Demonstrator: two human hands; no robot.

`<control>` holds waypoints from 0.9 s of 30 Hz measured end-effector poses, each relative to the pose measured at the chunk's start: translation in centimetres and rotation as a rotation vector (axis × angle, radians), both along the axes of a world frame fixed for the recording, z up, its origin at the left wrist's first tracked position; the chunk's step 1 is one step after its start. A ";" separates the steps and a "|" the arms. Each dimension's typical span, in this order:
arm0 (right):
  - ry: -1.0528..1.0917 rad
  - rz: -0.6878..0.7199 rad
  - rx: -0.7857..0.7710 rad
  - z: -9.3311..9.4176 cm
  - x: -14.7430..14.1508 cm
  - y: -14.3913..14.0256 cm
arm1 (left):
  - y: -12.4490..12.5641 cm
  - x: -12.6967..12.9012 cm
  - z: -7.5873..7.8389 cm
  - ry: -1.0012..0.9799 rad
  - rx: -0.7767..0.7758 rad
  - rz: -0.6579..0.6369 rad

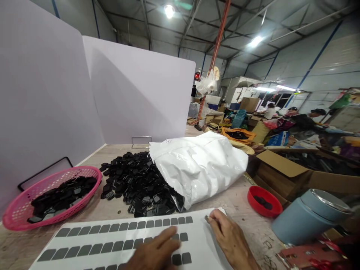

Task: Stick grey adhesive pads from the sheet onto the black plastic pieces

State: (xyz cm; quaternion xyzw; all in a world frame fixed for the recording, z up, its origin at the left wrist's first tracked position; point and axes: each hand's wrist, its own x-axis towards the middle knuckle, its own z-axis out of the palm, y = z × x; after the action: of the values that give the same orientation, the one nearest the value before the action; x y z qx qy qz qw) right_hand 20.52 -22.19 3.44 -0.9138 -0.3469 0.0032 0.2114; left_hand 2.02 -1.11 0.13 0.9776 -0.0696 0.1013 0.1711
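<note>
A white sheet (pixel 123 240) with rows of grey rectangular stickers lies at the near edge of the table. My left hand (pixel 153 253) rests flat on it, fingers pressing on the stickers. My right hand (pixel 229 238) sits at the sheet's right end, with its fingertips pinched on a small grey sticker (pixel 207 218). Behind the sheet lies a heap of small black plastic parts (pixel 132 183), spilling from a white plastic bag (pixel 197 165).
A pink basket (pixel 17 215) with black parts stands at the left. A red lid (pixel 264 202) and a blue-grey cup (pixel 306 217) are at the right, beside open cardboard boxes (pixel 295 174). White partition panels (pixel 135 90) wall the back and left. People sit far right.
</note>
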 end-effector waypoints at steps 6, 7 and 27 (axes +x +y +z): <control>-0.065 0.095 -0.092 -0.1 0.1 2.6 | -4.8 7.4 -0.4 0.205 0.171 -0.140; -0.068 0.108 -0.103 -0.2 0.0 2.7 | -4.9 7.6 -0.7 0.212 0.196 -0.133; 0.326 0.260 0.117 1.1 0.7 3.7 | -5.6 7.1 -4.5 -0.128 0.202 -0.063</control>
State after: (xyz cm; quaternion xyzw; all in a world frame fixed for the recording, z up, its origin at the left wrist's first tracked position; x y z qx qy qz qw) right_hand 21.27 -18.52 4.59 -0.8348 -0.4227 0.1582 0.3153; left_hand 9.14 -6.68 -4.33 0.9787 -0.1207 0.1503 0.0701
